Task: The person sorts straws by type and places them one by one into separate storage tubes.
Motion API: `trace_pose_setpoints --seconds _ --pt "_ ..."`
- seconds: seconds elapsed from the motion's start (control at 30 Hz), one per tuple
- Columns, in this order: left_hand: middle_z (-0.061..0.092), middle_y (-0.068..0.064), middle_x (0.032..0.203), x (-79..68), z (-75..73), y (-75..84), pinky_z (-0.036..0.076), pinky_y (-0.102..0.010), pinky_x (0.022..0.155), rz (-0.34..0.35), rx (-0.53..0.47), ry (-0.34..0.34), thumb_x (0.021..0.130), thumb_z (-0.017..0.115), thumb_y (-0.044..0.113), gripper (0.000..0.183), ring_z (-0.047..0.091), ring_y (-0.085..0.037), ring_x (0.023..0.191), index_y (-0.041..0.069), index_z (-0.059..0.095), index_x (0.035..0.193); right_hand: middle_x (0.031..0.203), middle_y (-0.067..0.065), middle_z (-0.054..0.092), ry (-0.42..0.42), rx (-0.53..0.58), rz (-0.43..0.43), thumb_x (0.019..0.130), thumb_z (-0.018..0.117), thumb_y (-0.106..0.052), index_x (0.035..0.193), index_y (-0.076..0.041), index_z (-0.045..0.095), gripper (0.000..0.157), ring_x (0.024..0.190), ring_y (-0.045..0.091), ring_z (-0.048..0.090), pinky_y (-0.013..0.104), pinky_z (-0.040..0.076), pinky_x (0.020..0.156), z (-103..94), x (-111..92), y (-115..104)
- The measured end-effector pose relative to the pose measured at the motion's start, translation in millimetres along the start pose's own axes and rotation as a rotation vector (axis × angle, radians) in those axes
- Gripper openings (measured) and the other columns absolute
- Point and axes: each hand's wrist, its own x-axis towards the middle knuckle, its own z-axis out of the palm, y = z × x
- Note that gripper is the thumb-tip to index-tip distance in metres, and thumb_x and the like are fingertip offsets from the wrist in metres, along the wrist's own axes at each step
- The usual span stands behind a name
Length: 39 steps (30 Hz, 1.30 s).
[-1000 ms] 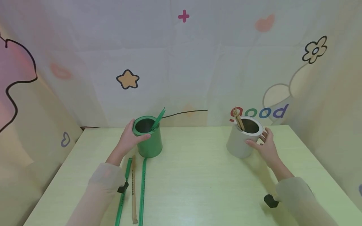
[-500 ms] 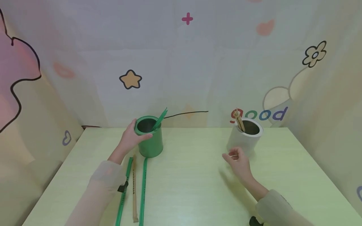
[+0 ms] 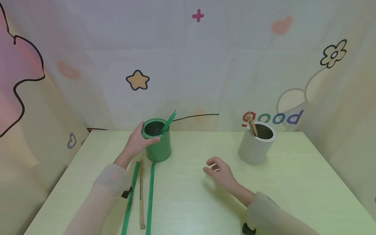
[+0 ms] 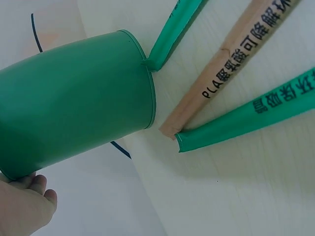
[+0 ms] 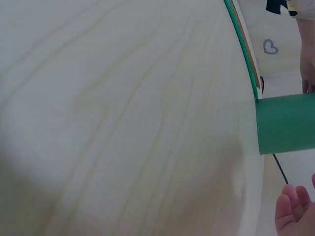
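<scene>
My left hand [image 3: 136, 142] grips the rim of a green cylindrical cup [image 3: 160, 149], its thumb across the front. A green folded strip [image 3: 168, 122] leans inside that cup. In the left wrist view the fingers [image 4: 42, 196] rest against the cup's far side. Over the middle of the table hovers my right hand [image 3: 221, 174], fingers loosely bent and holding nothing. Below the green cup lie two green wrapped straws [image 3: 150, 195] with a brown wrapped straw [image 3: 142, 202] between them. A white cup [image 3: 254, 150] stands to the right, with brown folded strips [image 3: 252, 125] in it.
The pale wooden table [image 3: 188, 209] ends at a back wall hung with a printed cloth [image 3: 182, 65]. More cloth closes off both sides. My left forearm [image 3: 100, 199] passes beside the left green straw.
My right hand has let go of the white cup and moved left, toward the middle of the table. My left hand has stayed on the green cup.
</scene>
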Motion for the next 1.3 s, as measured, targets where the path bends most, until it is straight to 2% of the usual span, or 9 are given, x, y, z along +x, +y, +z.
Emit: trace_pose_setpoints --seconds 0.17,0.5,0.77,0.87,0.97,1.07,1.13,1.2,1.3 --pt "0.010 -0.012 0.149 1.9 0.3 -1.7 0.022 -0.054 0.104 0.010 0.022 0.004 0.066 0.065 0.060 0.112 0.012 -0.032 0.135 0.009 0.001 0.143 0.093 0.003 0.057 -0.102 -0.040 -0.061 0.080 0.063 -0.019 0.093 -0.006 0.057 0.019 0.077 0.014 0.052 0.024 0.043 0.064 15.6 -2 -3" --pt "0.012 -0.013 0.148 3.7 -0.5 -5.1 0.024 -0.054 0.103 0.025 0.055 0.003 0.066 0.064 0.061 0.111 0.014 -0.033 0.135 0.008 0.003 0.143 0.098 0.011 0.057 -0.239 -0.053 -0.138 0.082 0.061 -0.021 0.102 -0.003 0.055 0.028 0.077 0.015 0.051 0.023 0.044 0.063 50.2 0 -8" --pt "0.012 -0.012 0.148 2.8 -1.9 -3.0 0.024 -0.053 0.103 0.022 0.062 -0.005 0.066 0.064 0.062 0.111 0.016 -0.032 0.135 0.009 0.003 0.143 0.081 0.002 0.055 -0.291 -0.073 -0.190 0.081 0.061 -0.018 0.103 -0.004 0.055 0.027 0.064 0.009 0.048 0.019 0.042 0.056 81.1 5 -15" --pt "0.012 -0.012 0.148 2.6 -2.1 -2.8 0.024 -0.053 0.103 0.017 0.065 -0.007 0.066 0.064 0.061 0.111 0.015 -0.032 0.135 0.010 0.002 0.143 0.081 0.002 0.055 -0.290 -0.096 -0.205 0.080 0.062 -0.020 0.105 -0.005 0.054 0.030 0.063 0.009 0.048 0.019 0.042 0.056 92.0 8 -17" --pt "0.011 -0.012 0.148 2.5 -2.1 -3.0 0.024 -0.053 0.103 0.019 0.071 -0.005 0.066 0.063 0.061 0.111 0.014 -0.032 0.135 0.009 0.002 0.143 0.092 0.003 0.057 -0.294 -0.165 -0.231 0.081 0.062 -0.025 0.110 -0.007 0.053 0.035 0.074 0.012 0.052 0.021 0.044 0.066 101.3 9 -20" --pt "0.011 -0.012 0.148 2.4 -1.8 -3.2 0.024 -0.053 0.103 0.026 0.082 -0.001 0.066 0.063 0.062 0.111 0.015 -0.032 0.135 0.009 0.003 0.143 0.113 0.003 0.055 -0.335 -0.279 -0.288 0.081 0.061 -0.030 0.118 -0.011 0.051 0.042 0.099 0.016 0.052 0.028 0.043 0.085 108.7 11 -24" --pt "0.011 -0.012 0.148 2.1 -1.8 -3.2 0.024 -0.053 0.103 0.030 0.089 0.000 0.065 0.062 0.063 0.112 0.014 -0.032 0.135 0.009 0.003 0.143 0.128 0.003 0.048 -0.386 -0.382 -0.345 0.082 0.059 -0.033 0.124 -0.013 0.048 0.047 0.116 0.018 0.046 0.034 0.039 0.095 112.1 11 -27" --pt "0.011 -0.012 0.148 1.9 -1.7 -3.1 0.024 -0.053 0.103 0.033 0.096 0.001 0.065 0.062 0.064 0.112 0.014 -0.032 0.135 0.009 0.003 0.143 0.137 0.004 0.040 -0.447 -0.486 -0.409 0.084 0.056 -0.037 0.129 -0.015 0.044 0.051 0.125 0.020 0.038 0.041 0.036 0.098 115.0 12 -30" --pt "0.011 -0.013 0.148 1.5 -1.9 -3.1 0.024 -0.053 0.103 0.034 0.098 -0.001 0.065 0.062 0.064 0.112 0.014 -0.033 0.135 0.009 0.002 0.143 0.143 0.004 0.030 -0.534 -0.622 -0.485 0.086 0.051 -0.044 0.134 -0.020 0.038 0.055 0.130 0.022 0.031 0.047 0.036 0.096 118.3 11 -35"
